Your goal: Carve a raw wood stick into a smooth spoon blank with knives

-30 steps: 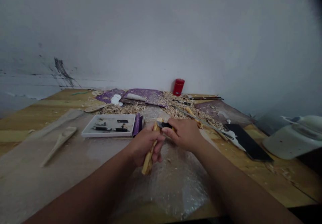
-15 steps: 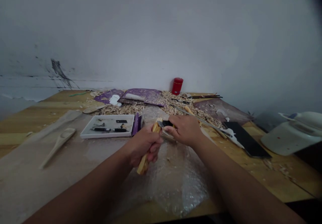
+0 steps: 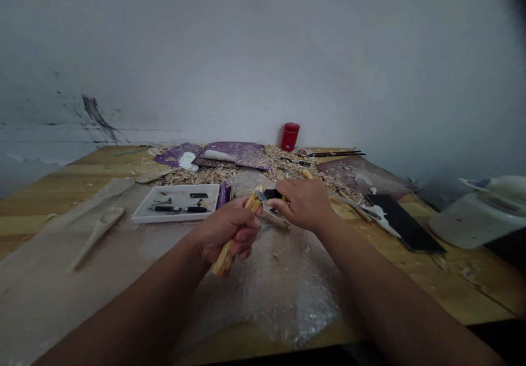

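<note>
The wood stick (image 3: 223,260), off the white tray's (image 3: 175,218) near right corner, slants more than a second ago, lower end swung left; the knife (image 3: 273,194), at its upper tip, probably meets it at a new angle. The left hand's (image 3: 230,226) grip wraps the stick; the right hand's (image 3: 307,204) clasps the knife.

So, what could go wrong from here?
The right hand holds a knife with its blade at the far end of the wooden stick, close to the left hand, so a slip could perhaps cut that bare hand. The stick also appears gripped by the left hand alone, so it might twist under the blade.
</note>
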The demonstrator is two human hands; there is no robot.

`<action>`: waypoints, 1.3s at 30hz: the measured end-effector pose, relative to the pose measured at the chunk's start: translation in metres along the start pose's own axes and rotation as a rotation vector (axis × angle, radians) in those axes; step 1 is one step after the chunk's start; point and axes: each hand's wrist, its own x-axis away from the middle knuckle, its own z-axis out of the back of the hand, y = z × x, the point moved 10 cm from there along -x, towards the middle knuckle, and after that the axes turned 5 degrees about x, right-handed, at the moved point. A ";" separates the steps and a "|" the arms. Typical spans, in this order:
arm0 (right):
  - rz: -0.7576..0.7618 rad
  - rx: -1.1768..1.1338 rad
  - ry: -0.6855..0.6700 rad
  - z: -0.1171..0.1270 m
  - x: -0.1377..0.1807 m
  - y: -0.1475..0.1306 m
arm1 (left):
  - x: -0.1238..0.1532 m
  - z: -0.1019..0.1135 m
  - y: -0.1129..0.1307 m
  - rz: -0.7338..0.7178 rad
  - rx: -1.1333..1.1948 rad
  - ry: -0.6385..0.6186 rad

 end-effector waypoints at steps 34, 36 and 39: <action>-0.046 -0.069 -0.096 -0.013 0.001 -0.007 | 0.002 0.039 0.022 -0.275 -0.543 0.546; -0.047 -0.059 -0.104 -0.014 0.002 -0.008 | 0.003 0.040 0.023 -0.271 -0.571 0.588; -0.060 -0.047 -0.109 -0.015 0.002 -0.008 | 0.006 0.040 0.024 -0.253 -0.607 0.640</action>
